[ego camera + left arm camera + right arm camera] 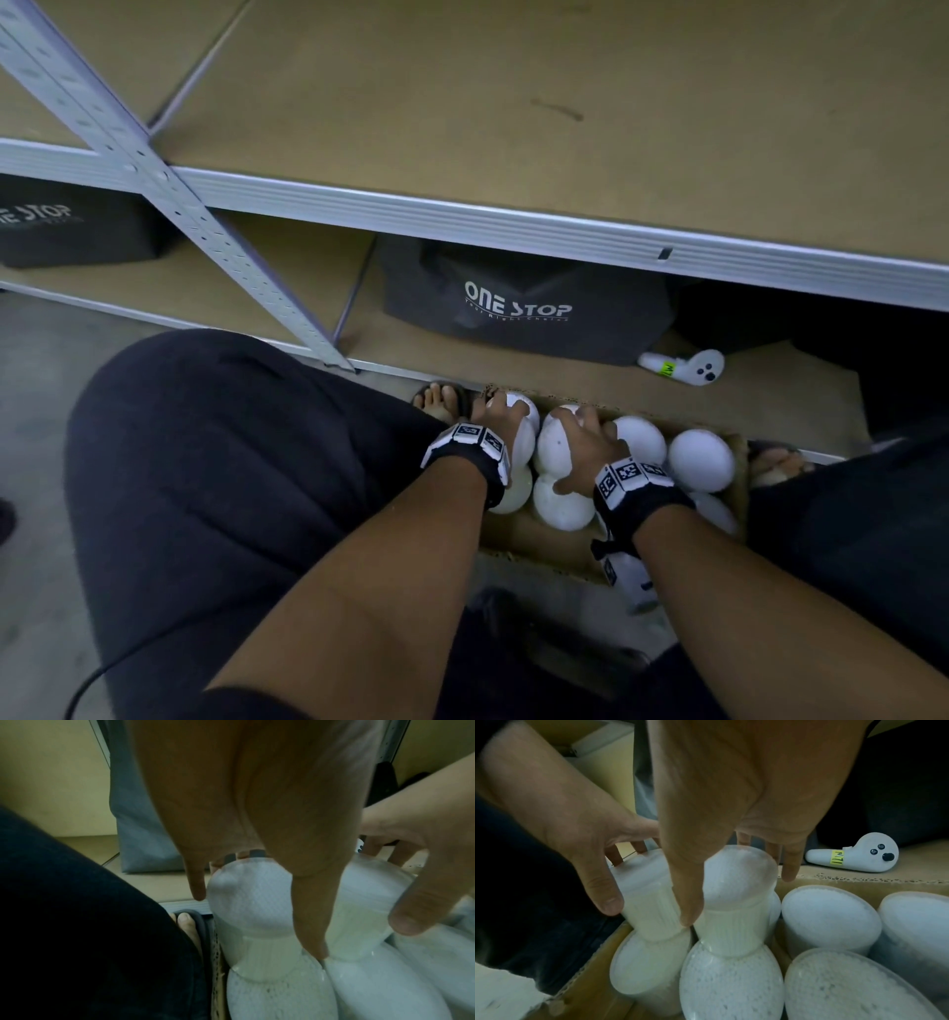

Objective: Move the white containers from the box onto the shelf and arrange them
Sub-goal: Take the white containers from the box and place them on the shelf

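Observation:
A cardboard box (pixel 513 532) on the floor between my feet holds several white containers (pixel 639 439) with cream ribbed caps. My left hand (pixel 500 411) grips the far-left upper container (pixel 252 902), thumb on its near side and fingers behind it. My right hand (pixel 580 437) grips the upper container beside it (pixel 736 882) the same way, its thumb (pixel 687 902) between the two. Both containers lie on lower ones in the box. The brown shelf board (pixel 513 128) above is bare.
A grey "ONE STOP" bag (pixel 518 303) and a white controller (pixel 688 366) sit on the low shelf behind the box. A slanted metal post (pixel 169 190) crosses at left. The shelf's metal front rail (pixel 513 226) runs above the box. My sandalled feet (pixel 441 401) flank it.

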